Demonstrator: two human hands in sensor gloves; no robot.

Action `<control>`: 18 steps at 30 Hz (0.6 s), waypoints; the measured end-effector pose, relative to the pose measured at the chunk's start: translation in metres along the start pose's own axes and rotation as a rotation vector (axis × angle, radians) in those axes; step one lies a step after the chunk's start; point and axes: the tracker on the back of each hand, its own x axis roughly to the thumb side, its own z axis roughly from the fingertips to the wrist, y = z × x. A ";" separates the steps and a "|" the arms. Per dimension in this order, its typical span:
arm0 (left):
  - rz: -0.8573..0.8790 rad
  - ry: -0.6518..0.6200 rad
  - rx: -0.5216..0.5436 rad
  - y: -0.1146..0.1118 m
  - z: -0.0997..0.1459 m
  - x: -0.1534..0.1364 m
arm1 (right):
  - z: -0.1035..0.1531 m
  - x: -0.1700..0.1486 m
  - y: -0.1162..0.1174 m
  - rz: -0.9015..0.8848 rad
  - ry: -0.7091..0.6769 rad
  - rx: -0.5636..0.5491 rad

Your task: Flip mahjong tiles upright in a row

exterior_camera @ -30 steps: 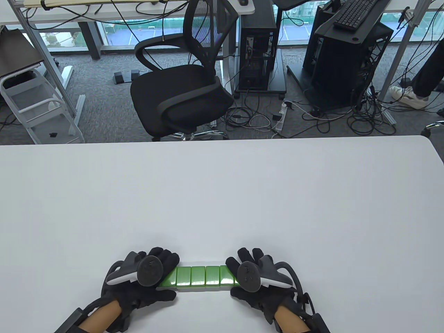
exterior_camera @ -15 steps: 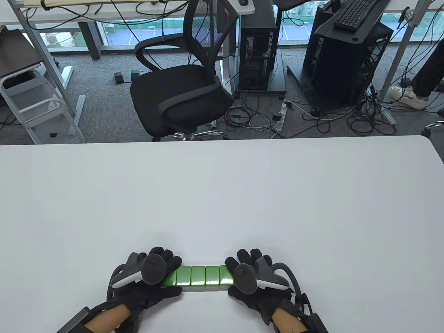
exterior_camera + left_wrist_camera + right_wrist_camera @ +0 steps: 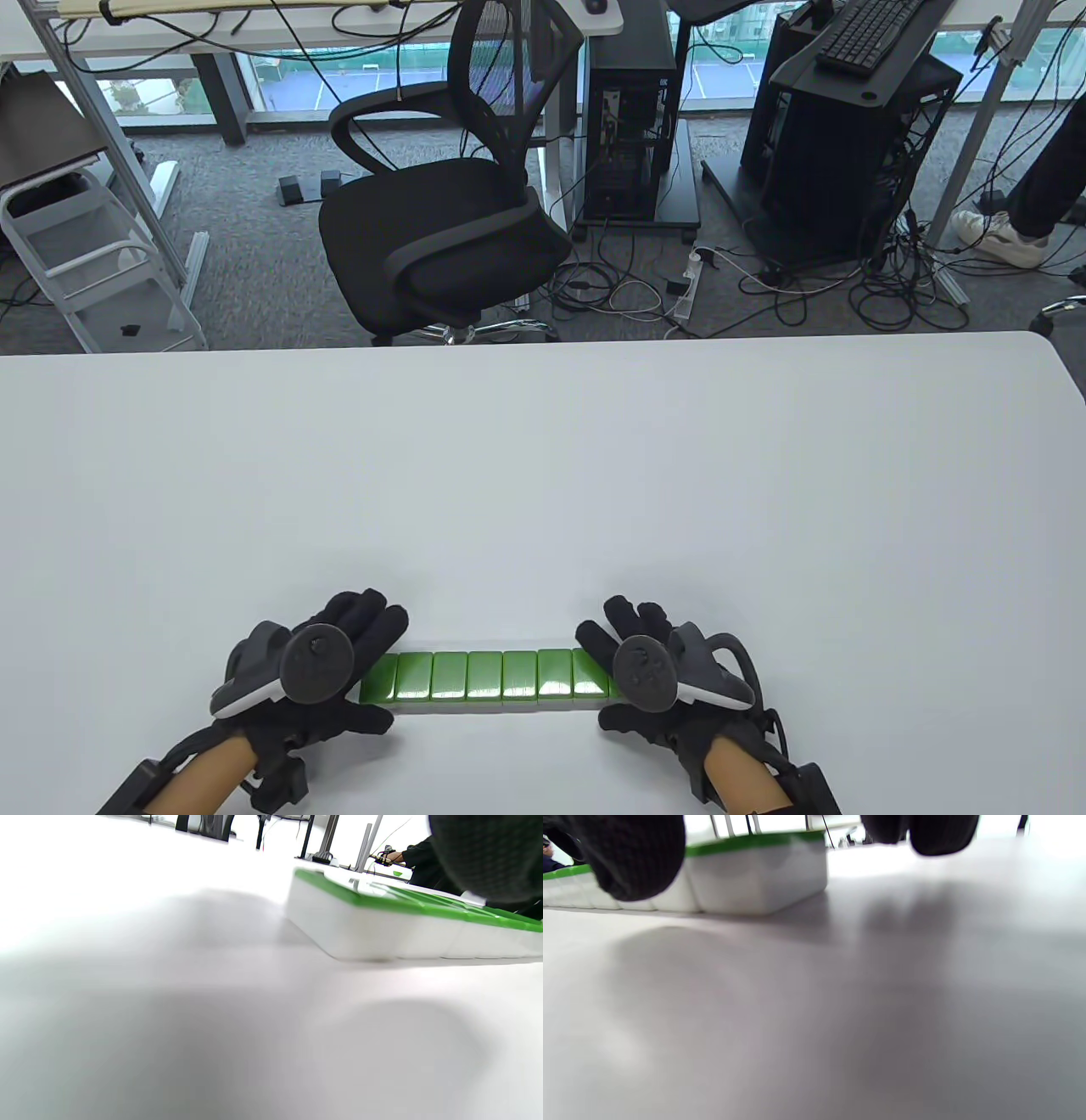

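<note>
A row of several mahjong tiles (image 3: 484,677) lies flat near the table's front edge, green backs up and white sides showing. My left hand (image 3: 373,671) sits at the row's left end, fingers behind it and thumb in front. My right hand (image 3: 604,677) sits the same way at the right end. Both hands look spread and neither grips a tile. In the left wrist view the row's left end (image 3: 382,925) stands free, with a gloved finger (image 3: 488,853) above it. In the right wrist view a gloved finger (image 3: 632,853) hangs in front of the right end (image 3: 755,878).
The white table (image 3: 543,475) stretches far beyond the row. A black office chair (image 3: 441,229) stands behind the table's far edge, with computer towers, cables and desks on the floor beyond.
Both hands have slid outward, the left to the left and the right to the right. More tiles show at each end. The row has stayed in place.
</note>
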 end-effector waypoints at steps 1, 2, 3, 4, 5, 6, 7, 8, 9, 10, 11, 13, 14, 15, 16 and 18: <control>-0.055 -0.005 0.017 0.003 0.004 -0.001 | 0.003 0.000 -0.002 0.058 -0.007 -0.028; -0.084 -0.013 0.029 0.004 0.006 0.000 | 0.005 0.001 -0.003 0.090 -0.008 -0.042; -0.114 -0.030 0.034 0.003 0.007 0.000 | 0.006 0.001 -0.003 0.113 -0.014 -0.051; -0.128 -0.036 0.036 0.002 0.007 0.001 | 0.006 0.001 -0.003 0.119 -0.018 -0.053; -0.130 -0.045 0.029 -0.001 0.006 0.002 | 0.006 0.002 -0.001 0.112 -0.026 -0.054; -0.119 -0.057 0.018 -0.005 0.004 0.004 | 0.004 0.002 0.001 0.100 -0.037 -0.051; -0.112 -0.067 0.012 -0.008 0.001 0.005 | 0.003 0.002 0.003 0.081 -0.041 -0.039; -0.109 -0.075 0.013 -0.011 -0.002 0.006 | 0.001 0.003 0.004 0.065 -0.039 -0.030; -0.111 -0.079 0.018 -0.013 -0.004 0.007 | 0.000 0.003 0.005 0.053 -0.041 -0.024; -0.124 -0.083 0.037 -0.014 -0.007 0.008 | -0.002 0.003 0.006 0.042 -0.041 -0.027; -0.123 -0.089 0.043 -0.016 -0.011 0.009 | -0.005 0.004 0.006 0.033 -0.029 -0.010; -0.106 -0.100 0.021 -0.019 -0.017 0.012 | -0.009 0.005 0.008 0.023 -0.036 0.021; -0.107 -0.099 -0.006 -0.021 -0.019 0.013 | -0.010 0.007 0.009 0.028 -0.042 0.037; -0.112 -0.101 -0.027 -0.023 -0.022 0.014 | -0.012 0.008 0.010 0.038 -0.046 0.052; -0.116 -0.110 -0.043 -0.024 -0.024 0.016 | -0.014 0.009 0.011 0.047 -0.051 0.065; -0.107 -0.131 -0.082 -0.027 -0.028 0.016 | -0.014 0.008 0.011 0.030 -0.051 0.070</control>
